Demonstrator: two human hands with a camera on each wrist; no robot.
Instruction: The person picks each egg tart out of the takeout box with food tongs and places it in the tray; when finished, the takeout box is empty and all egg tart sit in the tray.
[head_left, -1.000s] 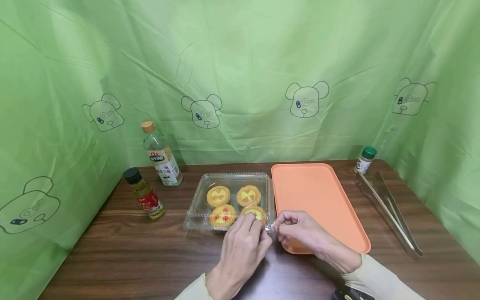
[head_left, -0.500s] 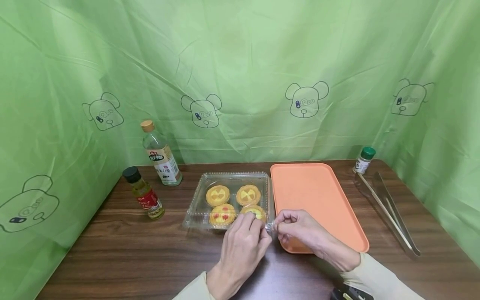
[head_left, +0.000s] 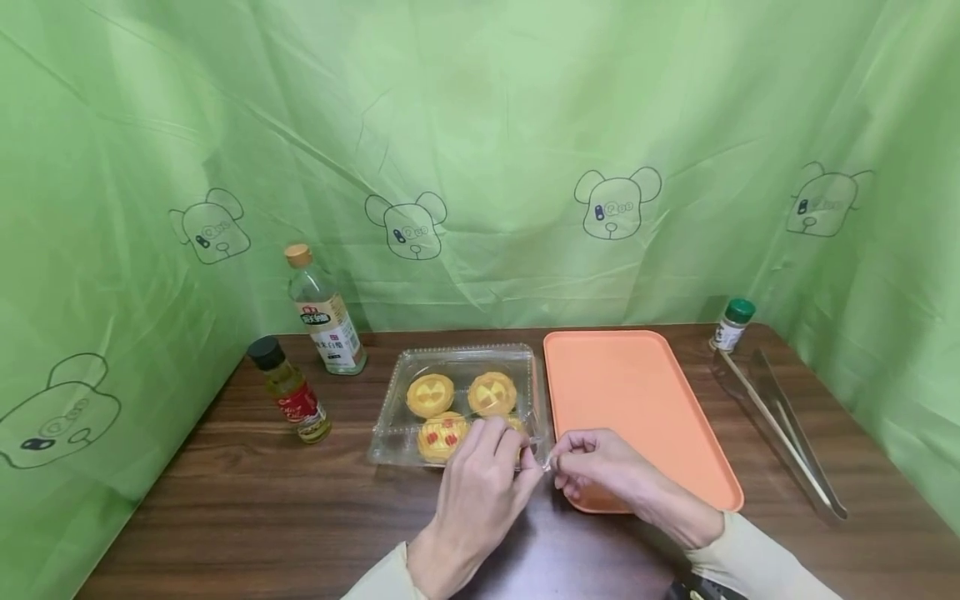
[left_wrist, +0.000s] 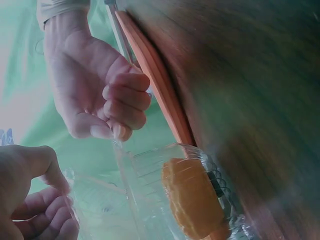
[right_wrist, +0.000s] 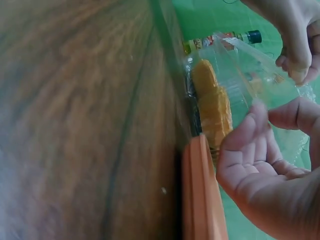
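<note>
A clear plastic clamshell box [head_left: 390, 408] holding several yellow tarts [head_left: 431, 395] sits on the table. My left hand [head_left: 483, 492] pinches the lid edge at the box's near right corner. Right beside it, my right hand [head_left: 607, 467] pinches the rim at the same corner between thumb and forefinger. In the left wrist view the lid [left_wrist: 100, 205] stands apart from the base at this corner. The right wrist view has the tarts [right_wrist: 216, 115] low in the base, under the slanting clear lid. The left hand hides most of the nearest right tart.
An orange tray [head_left: 637, 400] lies against the box's right side. Metal tongs [head_left: 780, 429] and a green-capped shaker [head_left: 731, 325] are farther right. An olive oil bottle [head_left: 292, 396] and a white vinegar bottle [head_left: 326, 321] stand left. Green cloth [head_left: 495, 108] surrounds the table.
Both hands have shifted slightly while keeping their pinch at the corner. The tarts appear a little farther left, and the box's near right corner looks pulled open.
</note>
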